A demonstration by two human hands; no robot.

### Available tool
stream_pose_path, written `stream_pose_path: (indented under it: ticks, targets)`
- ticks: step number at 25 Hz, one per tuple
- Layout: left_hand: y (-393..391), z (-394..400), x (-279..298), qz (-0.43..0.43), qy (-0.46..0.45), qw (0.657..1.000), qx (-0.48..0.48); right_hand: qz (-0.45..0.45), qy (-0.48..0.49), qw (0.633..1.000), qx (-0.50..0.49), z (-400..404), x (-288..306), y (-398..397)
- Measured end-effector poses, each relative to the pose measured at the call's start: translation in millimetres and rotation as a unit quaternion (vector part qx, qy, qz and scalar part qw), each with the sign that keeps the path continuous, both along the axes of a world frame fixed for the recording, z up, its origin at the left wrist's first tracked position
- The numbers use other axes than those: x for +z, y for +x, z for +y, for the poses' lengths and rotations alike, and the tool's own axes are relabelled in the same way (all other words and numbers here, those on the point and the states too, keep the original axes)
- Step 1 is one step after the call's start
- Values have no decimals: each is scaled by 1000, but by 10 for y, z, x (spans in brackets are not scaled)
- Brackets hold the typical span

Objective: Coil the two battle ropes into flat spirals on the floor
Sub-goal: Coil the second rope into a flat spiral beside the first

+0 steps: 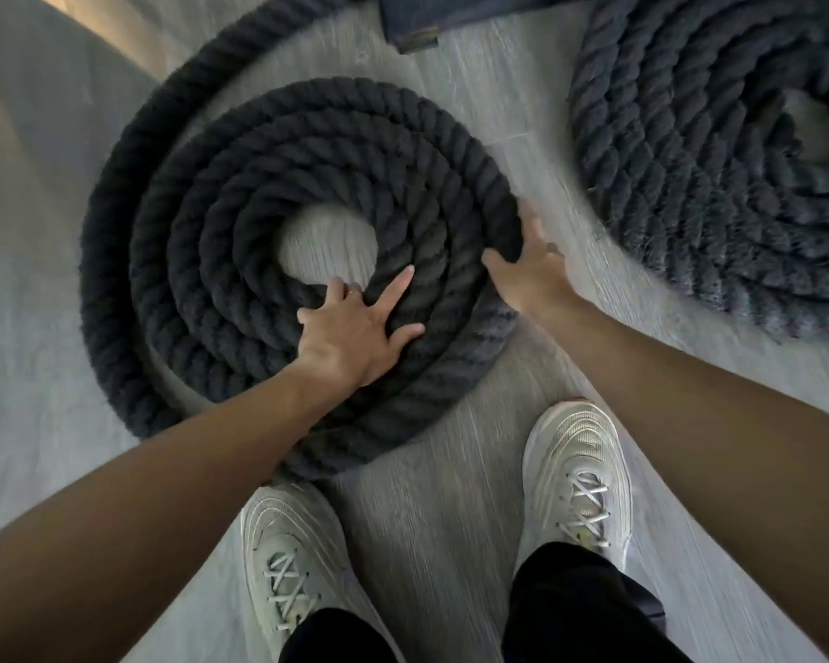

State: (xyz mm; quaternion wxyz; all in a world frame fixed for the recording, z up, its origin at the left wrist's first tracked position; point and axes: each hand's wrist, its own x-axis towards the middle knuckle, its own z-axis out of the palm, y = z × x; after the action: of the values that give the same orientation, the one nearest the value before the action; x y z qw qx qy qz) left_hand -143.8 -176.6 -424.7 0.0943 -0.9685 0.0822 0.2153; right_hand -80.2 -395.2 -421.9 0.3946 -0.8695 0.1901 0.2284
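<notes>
Two thick black battle ropes lie on the pale grey wood-look floor (451, 495), each wound into a flat spiral. The nearer coil (240, 260) sits left of centre, right in front of the person, with a small bare patch of floor showing at its middle. Its outermost turn is not snug: it bows away from the rest along the left side, and the loose tail (202, 83) runs off toward the top of the view. The second coil (690, 174) lies off to the right, well apart from the first, its far edge cut off by the frame and its strands looking fuzzier.

The person's left hand (355, 327) is laid flat on the near turns of the first spiral, fingers spread wide and palm pressing down close to the open middle. The right hand (532, 265) is at the right rim of the same coil, also open with fingers apart, thumb resting on the outer turn while the fingers reach along its outside edge; it is a little blurred.

Both forearms are bare. Below them stand two pale laced trainers, the left shoe (288, 557) just touching the coil's near edge, the right shoe (575, 476) beside it on bare floor. A dark flat object (412, 21) lies at the top, between the ropes.
</notes>
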Motion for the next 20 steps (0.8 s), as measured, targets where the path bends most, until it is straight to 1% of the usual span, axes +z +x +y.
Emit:
stream_pose_path:
  ticks: [2, 4, 6, 8, 10, 12, 14, 15, 17, 20]
  targets:
    - [99, -166, -10, 23, -12, 999, 47, -8, -53, 998, -13, 42, -18, 51]
    - [124, -164, -38, 11, -12, 999, 42, -30, -67, 997, 8, 137, -57, -182]
    - [55, -24, -88, -37, -21, 999, -2, -41, -29, 999, 9, 248, -48, -646]
    - [-68, 182, -137, -88, -49, 994, -53, -37, 20, 999, -7, 360, -43, -1103]
    - [-123, 389, -151, -105, -56, 989, -91, -26, 53, 998, -20, 448, -89, -1304]
    - [-53, 577, -124, -73, -56, 989, -113, -22, 55, 998, -12, 476, -136, -1287]
    - [91, 718, -86, -14, -65, 989, -132, -24, 24, 999, 20, 454, -152, -1208]
    - [154, 752, -79, 2, -67, 987, -144, -26, 3, 999, 39, 426, -155, -1168]
    - [226, 731, -77, -7, -50, 985, -163, -21, -38, 997, 71, 356, -151, -1062]
    - [238, 550, -77, -36, -31, 988, -148, -29, -79, 992, 96, 217, -176, -797]
